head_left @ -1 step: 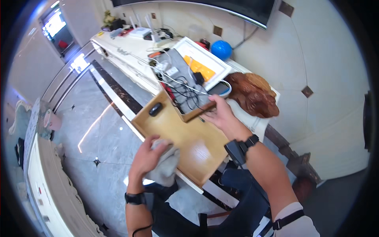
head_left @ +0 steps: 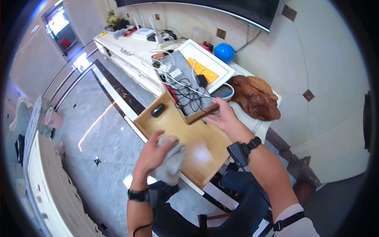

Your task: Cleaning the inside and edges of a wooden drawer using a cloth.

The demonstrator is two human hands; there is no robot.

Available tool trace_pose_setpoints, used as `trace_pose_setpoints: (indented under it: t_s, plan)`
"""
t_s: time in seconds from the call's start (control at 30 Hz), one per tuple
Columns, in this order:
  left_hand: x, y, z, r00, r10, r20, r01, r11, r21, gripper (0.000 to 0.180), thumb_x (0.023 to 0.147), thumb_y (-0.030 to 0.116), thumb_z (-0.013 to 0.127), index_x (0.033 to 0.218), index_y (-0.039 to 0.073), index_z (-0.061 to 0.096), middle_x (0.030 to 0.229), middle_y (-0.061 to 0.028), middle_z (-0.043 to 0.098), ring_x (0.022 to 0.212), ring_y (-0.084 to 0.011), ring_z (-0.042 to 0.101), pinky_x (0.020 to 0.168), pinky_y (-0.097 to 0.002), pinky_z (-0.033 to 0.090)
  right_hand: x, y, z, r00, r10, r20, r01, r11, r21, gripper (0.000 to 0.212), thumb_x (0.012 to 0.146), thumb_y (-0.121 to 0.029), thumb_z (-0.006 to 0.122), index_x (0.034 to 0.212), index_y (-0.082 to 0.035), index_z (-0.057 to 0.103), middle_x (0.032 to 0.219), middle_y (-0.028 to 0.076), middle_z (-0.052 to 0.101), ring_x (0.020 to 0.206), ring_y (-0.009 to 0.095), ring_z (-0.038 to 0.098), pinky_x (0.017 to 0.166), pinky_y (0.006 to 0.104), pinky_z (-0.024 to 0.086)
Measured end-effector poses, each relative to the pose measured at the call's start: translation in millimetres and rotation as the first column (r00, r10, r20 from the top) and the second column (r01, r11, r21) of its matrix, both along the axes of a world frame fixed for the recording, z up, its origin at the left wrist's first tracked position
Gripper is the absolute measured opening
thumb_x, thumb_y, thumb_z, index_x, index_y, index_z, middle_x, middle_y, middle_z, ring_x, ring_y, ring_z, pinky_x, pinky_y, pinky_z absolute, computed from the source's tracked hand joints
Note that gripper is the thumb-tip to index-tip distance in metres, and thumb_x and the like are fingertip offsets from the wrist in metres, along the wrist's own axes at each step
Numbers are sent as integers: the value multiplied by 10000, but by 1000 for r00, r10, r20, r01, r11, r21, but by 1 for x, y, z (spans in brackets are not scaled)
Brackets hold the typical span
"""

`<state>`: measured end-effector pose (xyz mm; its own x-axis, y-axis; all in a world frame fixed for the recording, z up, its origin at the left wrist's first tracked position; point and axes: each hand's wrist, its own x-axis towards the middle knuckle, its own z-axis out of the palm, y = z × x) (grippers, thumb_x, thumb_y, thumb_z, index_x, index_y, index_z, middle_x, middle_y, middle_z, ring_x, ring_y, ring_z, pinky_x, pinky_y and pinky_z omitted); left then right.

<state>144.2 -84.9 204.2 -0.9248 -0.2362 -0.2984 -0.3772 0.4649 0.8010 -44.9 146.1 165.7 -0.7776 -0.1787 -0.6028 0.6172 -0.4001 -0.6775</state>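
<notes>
While our right hand (head_left: 226,114) is gripping a grey-lined rectangular tray (head_left: 196,117), our left (head_left: 154,154) is clutching crumpled grey cloth (head_left: 170,166), wiping presumably needing contact.

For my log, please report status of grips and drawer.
Left grip: holding gray cloth. Right grip: holding cable tray by corner. Drawer: open, black oval object inside. Cable tray partly hides drawer.

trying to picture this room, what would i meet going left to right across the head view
Pink bin → white router → grey cloth held in the left hand → flat yellow-orange piece → blue ball → brown carving.
</notes>
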Motion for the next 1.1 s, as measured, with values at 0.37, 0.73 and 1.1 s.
trace_pose_setpoints:
  t_s: [0.37,0.73,1.1]
  plan:
    - [-88,50,-48,990,-9,-137,-7,993,-116,1166,821,582,731,1620,20,96,1112,-333,684,1070,-465,674,913,-467,526,9,34,34,935,344,-86,-254,819,515,540,798,-425,849,1142,-77,620,1048,115,608,1060,329,653,957,455,541]
    - [-92,50,-36,961,-39,-273,13,995,-98,1201,830,588,755,1636,37,55,1292,-366,601,1166,-398,642,984,-402,486,3,124,63,666,745,-20,505,-431,748,1102,607,-500,902,1558,-260,401,1590,193,297,1358,507,360,1036,706,303]
    - [-115,80,-38,985,-61,-163,44,994,-103,1147,838,592,739,1648,103,88,996,-284,687,955,-401,688,840,-413,522,-34,150,53,651,757,-52,557,-430,711,1106,602,-470,872,1572,-261,384,1606,177,304,1376,477,370,1069,677,306]
